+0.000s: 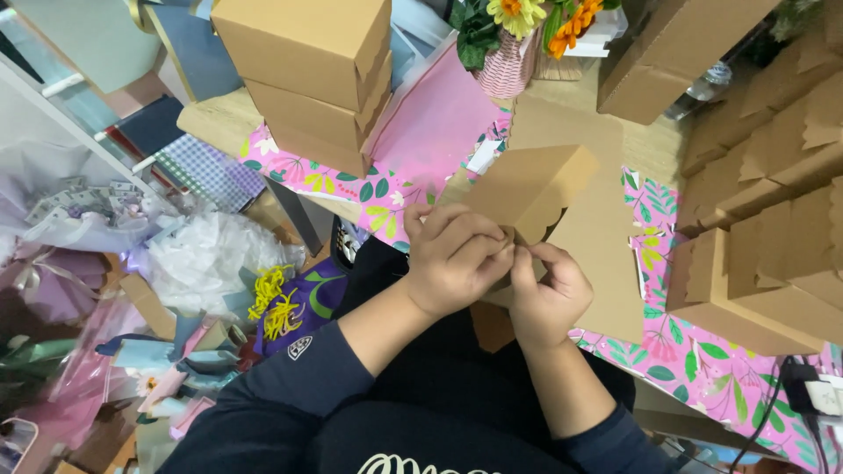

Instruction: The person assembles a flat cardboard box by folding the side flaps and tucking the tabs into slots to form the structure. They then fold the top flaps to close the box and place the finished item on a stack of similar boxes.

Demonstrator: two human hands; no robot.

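So the brown kraft cardboard box with the scalloped flap (527,193) is up off the table, held right in front of my chest, and it sits just above and slightly to the right of both hands. Its long side runs diagonally, from low near my fingers up toward the far right. The near lower corner is the bit I'm working: my left hand (452,259) has its grip pinched shut on that edge, fingers curled over it, and my right hand (549,294) is tucked in just below, its grip also closed on the cardboard with thumb and fingers pressing the same corner. Both hands are touching each other there, so neither is really nearer; the left sits a bit higher on the box.

Behind it a flat brown cardboard sheet (606,263) lies on the pink floral table cover (702,360). Stack of folded brown boxes (312,70) far left, more folded ones (773,219) piled on the right, and a pink woven pot with yellow and orange flowers (509,61) at the back
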